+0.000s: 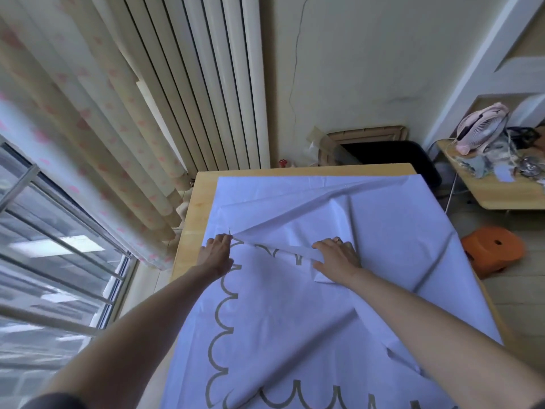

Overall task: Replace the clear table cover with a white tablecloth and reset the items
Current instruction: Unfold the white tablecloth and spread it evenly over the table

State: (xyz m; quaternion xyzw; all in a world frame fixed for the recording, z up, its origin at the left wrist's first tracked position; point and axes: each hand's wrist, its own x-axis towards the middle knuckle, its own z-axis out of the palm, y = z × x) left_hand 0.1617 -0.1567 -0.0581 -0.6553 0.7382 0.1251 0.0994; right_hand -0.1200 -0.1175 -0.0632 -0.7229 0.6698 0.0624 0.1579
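A white tablecloth (295, 320) with a grey scalloped border lies partly unfolded over a light wooden table (194, 219). A folded flap runs across its middle, and the far half is creased and doubled over. My left hand (216, 255) pinches the flap's corner at the cloth's left edge. My right hand (336, 258) lies on the flap further right, its fingers curled over the folded edge. The cloth's right side hangs off the table. No clear table cover is visible.
A window (53, 261) and a patterned curtain (97, 149) stand at left, with a white radiator (224, 84) behind the table. At right are an orange stool (492, 249) and a cluttered side table (501, 193) bearing a pink fan (483, 128). A dark chair (407, 157) sits beyond the far edge.
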